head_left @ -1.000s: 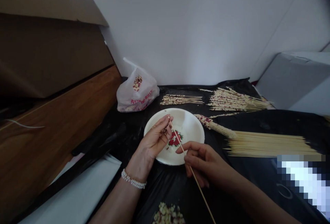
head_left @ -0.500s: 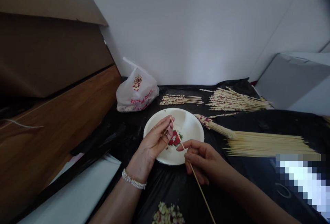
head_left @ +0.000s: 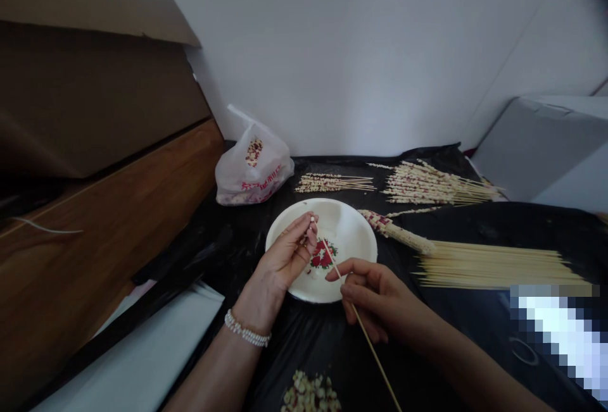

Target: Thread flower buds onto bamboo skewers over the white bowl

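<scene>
My left hand [head_left: 293,244] is over the white basin [head_left: 363,235], thumb and fingertips pinched on a small pale corn kernel [head_left: 312,219]. More may be tucked in its fingers, but I cannot make them out. In my right hand [head_left: 368,292], at the basin's near right rim, thumb and fingers grip a thin bamboo skewer [head_left: 375,355]. It slants up and left, with its tip close to the left fingertips. Below the hands, a pile of loose kernels [head_left: 311,393] lies on black plastic. A partly stripped corn cob [head_left: 403,236] rests right of the basin.
Beyond the basin are a white plastic bag [head_left: 256,174] of kernels and a small group of threaded skewers [head_left: 332,183]. A larger threaded bundle [head_left: 427,184] lies at back right, bare skewers [head_left: 494,264] nearer. Cardboard [head_left: 95,95] stands left, a white box [head_left: 546,152] right.
The skewer's tip has drawn back slightly, down and right from my left fingertips. A pale kernel shows more plainly between those fingers. Both hands stay almost in place.
</scene>
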`<control>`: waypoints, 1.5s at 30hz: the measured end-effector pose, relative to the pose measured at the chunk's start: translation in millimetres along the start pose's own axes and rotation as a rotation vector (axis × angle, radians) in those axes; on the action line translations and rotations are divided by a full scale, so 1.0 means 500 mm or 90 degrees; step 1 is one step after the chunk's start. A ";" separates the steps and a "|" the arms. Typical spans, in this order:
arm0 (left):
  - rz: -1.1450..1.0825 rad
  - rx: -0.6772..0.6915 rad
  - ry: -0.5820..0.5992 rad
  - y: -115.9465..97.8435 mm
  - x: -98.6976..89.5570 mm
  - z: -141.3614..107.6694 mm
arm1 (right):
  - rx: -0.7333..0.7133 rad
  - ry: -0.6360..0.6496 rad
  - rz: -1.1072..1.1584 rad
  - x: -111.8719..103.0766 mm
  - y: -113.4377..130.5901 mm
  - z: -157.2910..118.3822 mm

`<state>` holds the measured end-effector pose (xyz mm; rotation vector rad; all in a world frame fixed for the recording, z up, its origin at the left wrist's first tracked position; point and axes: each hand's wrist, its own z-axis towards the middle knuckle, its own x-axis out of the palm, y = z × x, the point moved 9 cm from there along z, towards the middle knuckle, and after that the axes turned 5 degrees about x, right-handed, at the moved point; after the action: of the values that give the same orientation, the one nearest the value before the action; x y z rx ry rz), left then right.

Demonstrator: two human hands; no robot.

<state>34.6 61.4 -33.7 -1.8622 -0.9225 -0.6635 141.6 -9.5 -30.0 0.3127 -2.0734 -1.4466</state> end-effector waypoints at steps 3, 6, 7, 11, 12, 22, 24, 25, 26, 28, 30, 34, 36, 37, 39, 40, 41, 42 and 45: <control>0.007 -0.003 0.005 0.002 0.000 0.000 | 0.002 -0.008 -0.008 -0.001 0.001 0.000; 0.029 0.009 0.020 -0.001 0.002 0.001 | 0.002 -0.014 -0.011 -0.003 0.002 0.000; 0.036 0.013 0.025 -0.002 0.002 0.001 | 0.002 -0.015 -0.009 -0.003 0.002 0.001; 0.041 0.026 0.023 -0.006 -0.001 0.004 | 0.000 -0.014 -0.003 -0.005 0.002 0.001; 0.037 0.035 0.016 -0.009 -0.002 0.005 | -0.002 -0.014 -0.003 -0.004 0.003 0.000; 0.026 0.042 0.006 -0.010 -0.001 0.002 | 0.003 -0.011 -0.003 0.001 0.001 -0.002; 0.029 0.039 0.008 -0.009 -0.002 0.002 | 0.004 -0.011 -0.005 0.001 0.001 -0.001; 0.031 0.037 0.009 -0.008 -0.002 0.002 | 0.005 -0.010 -0.005 0.001 0.001 0.000; 0.032 0.036 0.009 -0.008 -0.003 0.002 | 0.004 -0.008 -0.005 0.002 0.001 0.000; 0.034 0.033 0.006 -0.007 -0.003 0.001 | -0.001 -0.005 -0.002 0.003 0.003 0.000; 0.031 0.033 0.005 -0.007 -0.003 0.001 | -0.005 0.000 0.001 0.005 0.004 -0.001; 0.028 0.036 0.008 -0.007 -0.003 0.003 | 0.000 -0.004 0.003 0.003 0.001 -0.001; 0.027 0.038 0.009 -0.007 -0.004 0.004 | 0.002 -0.007 0.007 0.001 -0.001 -0.001; 0.027 0.040 0.011 -0.008 -0.004 0.004 | 0.001 -0.006 0.011 0.001 -0.001 -0.001; 0.029 0.042 0.011 -0.008 -0.003 0.004 | 0.000 -0.001 0.017 0.001 -0.001 -0.001; 0.030 0.042 0.009 -0.008 -0.003 0.003 | -0.001 0.001 0.020 0.001 -0.002 -0.001; 0.030 0.041 0.006 -0.008 -0.002 0.002 | -0.002 0.002 0.021 0.001 -0.002 -0.001; 0.029 0.040 0.002 -0.008 -0.002 0.002 | -0.004 0.001 0.023 0.000 -0.001 -0.001; 0.021 0.038 -0.007 -0.009 -0.001 0.001 | -0.007 -0.002 0.027 -0.004 -0.001 0.000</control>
<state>30.9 62.9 -32.0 -1.8264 -0.9078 -0.6005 143.4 -8.8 -31.0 0.2608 -2.0613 -1.4345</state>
